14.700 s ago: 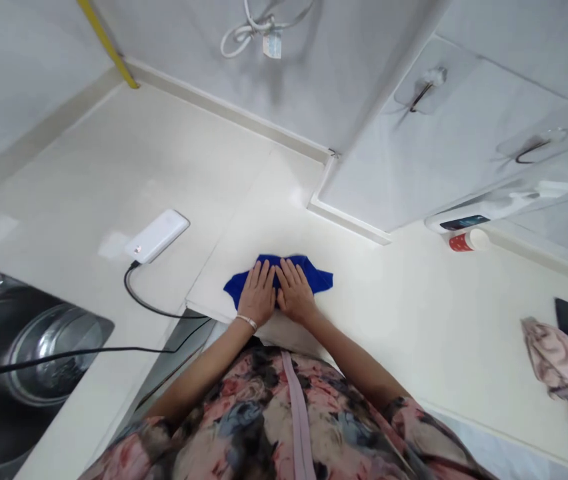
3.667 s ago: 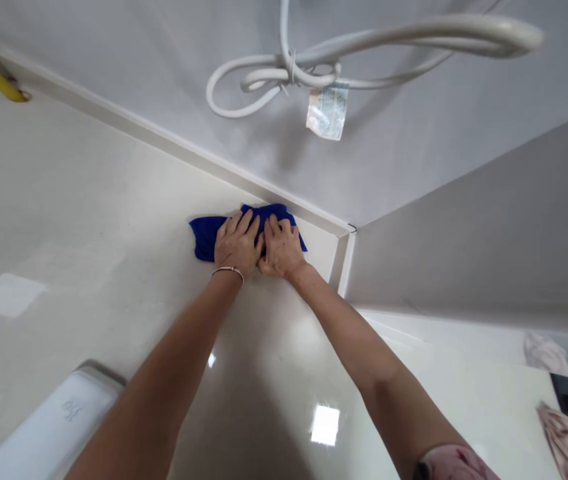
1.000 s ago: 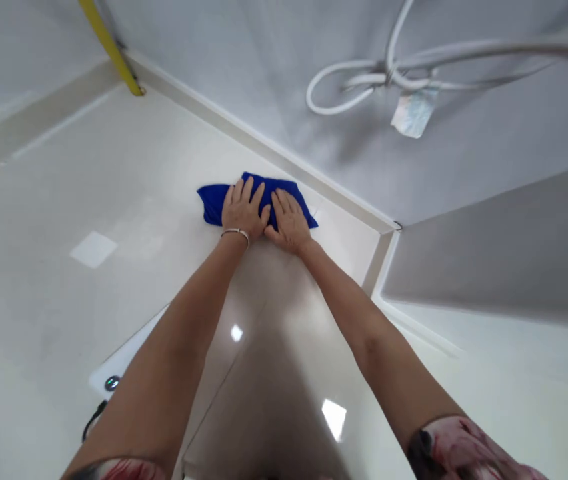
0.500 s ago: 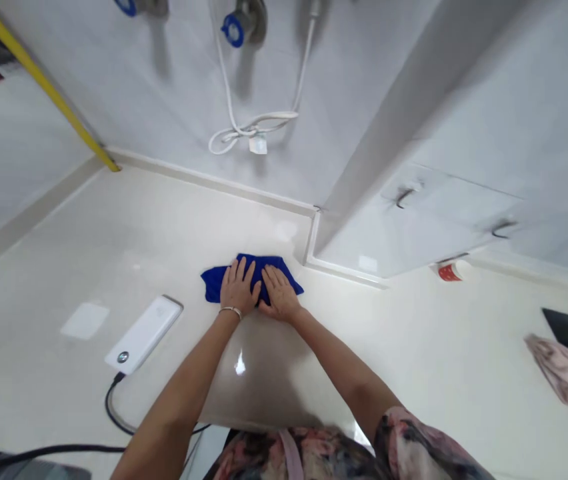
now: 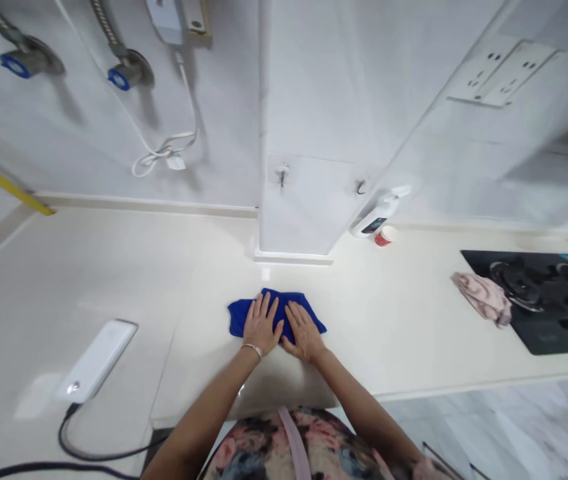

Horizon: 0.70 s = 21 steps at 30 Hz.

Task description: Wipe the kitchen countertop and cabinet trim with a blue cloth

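Observation:
A crumpled blue cloth [image 5: 282, 316] lies on the cream countertop [image 5: 199, 267], a little back from its front edge. My left hand [image 5: 263, 325] and my right hand [image 5: 304, 332] press flat on it side by side, fingers spread. A thin bracelet circles my left wrist. The cloth's ends stick out on both sides of my hands, and its middle is mostly covered by them.
A white power bank [image 5: 97, 360] with a black cable [image 5: 89, 455] lies left of my arms. Against the pillar stand a white spray bottle [image 5: 377, 220] and a red-and-white paper cup [image 5: 387, 235]. At right, a pink cloth [image 5: 484, 298] lies on a black gas hob [image 5: 539, 300].
The view has tilted up and widened, showing more wall and the hob. Both hands stay on the cloth, which now lies farther from the back wall, nearer the counter's front edge.

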Each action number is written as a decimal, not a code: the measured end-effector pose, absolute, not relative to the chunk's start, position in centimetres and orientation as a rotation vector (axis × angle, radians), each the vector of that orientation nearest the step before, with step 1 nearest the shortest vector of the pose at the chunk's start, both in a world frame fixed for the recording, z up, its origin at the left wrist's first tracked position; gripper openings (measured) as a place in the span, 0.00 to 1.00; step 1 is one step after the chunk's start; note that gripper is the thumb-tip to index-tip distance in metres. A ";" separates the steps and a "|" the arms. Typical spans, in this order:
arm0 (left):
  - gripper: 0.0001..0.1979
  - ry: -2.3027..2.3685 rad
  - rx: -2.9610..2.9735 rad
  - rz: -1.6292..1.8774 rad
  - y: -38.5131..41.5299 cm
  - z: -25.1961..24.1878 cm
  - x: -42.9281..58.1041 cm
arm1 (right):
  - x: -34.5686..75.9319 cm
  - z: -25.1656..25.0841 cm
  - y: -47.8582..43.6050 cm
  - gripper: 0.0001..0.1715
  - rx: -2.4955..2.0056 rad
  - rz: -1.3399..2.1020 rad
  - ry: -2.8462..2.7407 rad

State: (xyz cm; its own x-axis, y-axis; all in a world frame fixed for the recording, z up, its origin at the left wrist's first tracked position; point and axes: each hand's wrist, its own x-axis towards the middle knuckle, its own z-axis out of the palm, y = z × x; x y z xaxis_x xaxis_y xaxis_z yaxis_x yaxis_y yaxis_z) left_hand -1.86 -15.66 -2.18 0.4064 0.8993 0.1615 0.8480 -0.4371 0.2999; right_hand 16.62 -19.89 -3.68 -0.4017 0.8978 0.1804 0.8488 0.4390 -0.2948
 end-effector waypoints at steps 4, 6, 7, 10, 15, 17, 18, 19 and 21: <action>0.34 1.364 2.566 0.431 -17.2 -2.5 2.8 | 21.9 -3.9 -24.0 0.46 -1.573 0.171 -2.309; 0.35 1.274 2.594 0.421 -17.4 -2.7 5.0 | 24.1 -3.8 -25.3 0.46 -1.623 0.155 -2.267; 0.35 1.233 2.604 0.414 -17.2 -2.7 6.0 | 25.0 -3.8 -25.7 0.46 -1.651 0.142 -2.248; 0.35 1.144 2.610 0.387 -15.6 -2.6 8.5 | 26.7 -4.2 -24.8 0.46 -1.716 0.090 -2.216; 0.33 1.140 2.558 0.332 -10.5 -1.9 10.7 | 27.4 -5.9 -18.8 0.48 -1.817 0.035 -2.124; 0.33 1.156 2.542 0.313 -8.5 -1.6 11.0 | 27.2 -6.3 -16.2 0.49 -1.858 0.039 -2.108; 0.33 1.162 2.537 0.307 -7.6 -1.5 11.0 | 27.1 -6.3 -15.0 0.49 -1.876 0.047 -2.111; 0.32 1.170 2.535 0.307 -6.9 -1.5 10.9 | 26.9 -6.3 -14.0 0.49 -1.893 0.061 -2.117; 0.31 1.208 2.528 0.322 -5.8 -1.5 10.5 | 26.2 -5.9 -12.1 0.50 -1.922 0.099 -2.139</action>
State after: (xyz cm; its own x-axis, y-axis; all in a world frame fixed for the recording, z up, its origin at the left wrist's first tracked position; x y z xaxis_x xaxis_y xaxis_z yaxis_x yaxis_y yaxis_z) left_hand 10.47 -5.77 -1.51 0.6169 0.7844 0.0643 0.7123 -0.5911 0.3784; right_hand 26.21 -12.15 -5.94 -0.0885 0.9848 0.1493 0.9669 0.1210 -0.2247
